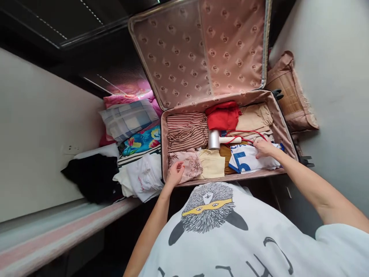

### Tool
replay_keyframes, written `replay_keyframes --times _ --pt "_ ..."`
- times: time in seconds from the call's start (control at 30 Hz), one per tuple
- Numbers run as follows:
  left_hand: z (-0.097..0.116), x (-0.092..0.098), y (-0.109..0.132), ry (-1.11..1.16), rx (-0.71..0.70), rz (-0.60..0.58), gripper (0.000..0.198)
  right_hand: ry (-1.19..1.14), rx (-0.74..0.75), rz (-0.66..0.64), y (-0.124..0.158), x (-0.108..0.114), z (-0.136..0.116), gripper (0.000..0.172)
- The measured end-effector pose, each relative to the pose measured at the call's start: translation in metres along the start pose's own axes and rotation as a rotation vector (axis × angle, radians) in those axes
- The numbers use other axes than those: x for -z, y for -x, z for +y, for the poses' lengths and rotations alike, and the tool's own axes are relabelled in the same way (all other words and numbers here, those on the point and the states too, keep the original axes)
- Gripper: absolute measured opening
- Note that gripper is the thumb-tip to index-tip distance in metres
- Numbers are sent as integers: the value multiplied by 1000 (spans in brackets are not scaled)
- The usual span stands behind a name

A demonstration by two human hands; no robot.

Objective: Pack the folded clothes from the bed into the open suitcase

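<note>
White cotton up close: the person's printed T-shirt [230, 231] fills the bottom of the view, and both bare arms reach out over it. Left hand [174, 174] sits at the near rim of the open suitcase [230, 177], fingers curled onto a pink floral garment [192, 165] in the near-left corner; I cannot tell whether it actually pinches the cloth. Right hand [263, 148] lies palm down, fingers spread and loose, on a white jersey [248, 161] with a blue number, near-right in the case. Between them is a folded yellow cloth [211, 163]. Further in, a silver cylinder [214, 139] trailing a red cord [248, 134], striped tops [186, 130], a red garment [222, 117] and beige folds [255, 117]. Behind stands the patterned lid [201, 50]. Off left, loose clothes [144, 177] are heaped.
</note>
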State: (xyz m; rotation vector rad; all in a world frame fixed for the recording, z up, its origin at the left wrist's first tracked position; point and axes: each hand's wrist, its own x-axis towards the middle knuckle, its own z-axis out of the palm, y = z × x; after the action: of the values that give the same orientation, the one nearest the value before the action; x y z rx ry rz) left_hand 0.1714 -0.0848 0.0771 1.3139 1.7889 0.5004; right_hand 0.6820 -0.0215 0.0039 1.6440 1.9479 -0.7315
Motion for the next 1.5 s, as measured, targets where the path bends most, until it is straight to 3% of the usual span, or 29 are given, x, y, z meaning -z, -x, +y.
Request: replay_keyframes --times 0.17,0.33,0.5,0.6,0.67,0.77,0.9,1.0,1.1,1.23,1.33,1.4,1.5 --pt "-17 -4 7 -395 -140 -26 30 83 58 39 15 0 -1 62" --pt "-23 -21 7 -566 -198 -154 43 250 145 264 38 9 -17 36" --pt "-28 -25 2 -600 -189 -150 47 187 127 13 45 8 -29 45" --pt "-32 -23 2 -576 -205 -153 46 20 88 -103 47 16 -27 28" --pt "-34 -20 3 -530 -211 -161 44 -198 157 -155 53 32 -27 13" --pt "-37 -13 3 -407 -219 -158 39 -586 324 -208 69 73 -37 28" --pt "-41 1 6 -202 -165 -77 33 -905 439 -250 93 129 -84 61" --pt "-41 16 10 -5 -99 23 31 -995 611 -327 91 156 -141 62" --pt "-40 34 16 190 -31 197 34 -982 797 -409 60 167 -207 58" --pt "-40 58 24 253 73 524 37 -691 859 -403 -2 156 -297 49" --pt "-43 70 36 217 115 592 35 -522 788 -244 -34 127 -342 52" --pt "-45 72 48 181 111 582 32 -437 694 -61 -43 101 -350 55" --pt "-45 66 71 96 39 563 26 -425 535 248 -44 62 -328 56"
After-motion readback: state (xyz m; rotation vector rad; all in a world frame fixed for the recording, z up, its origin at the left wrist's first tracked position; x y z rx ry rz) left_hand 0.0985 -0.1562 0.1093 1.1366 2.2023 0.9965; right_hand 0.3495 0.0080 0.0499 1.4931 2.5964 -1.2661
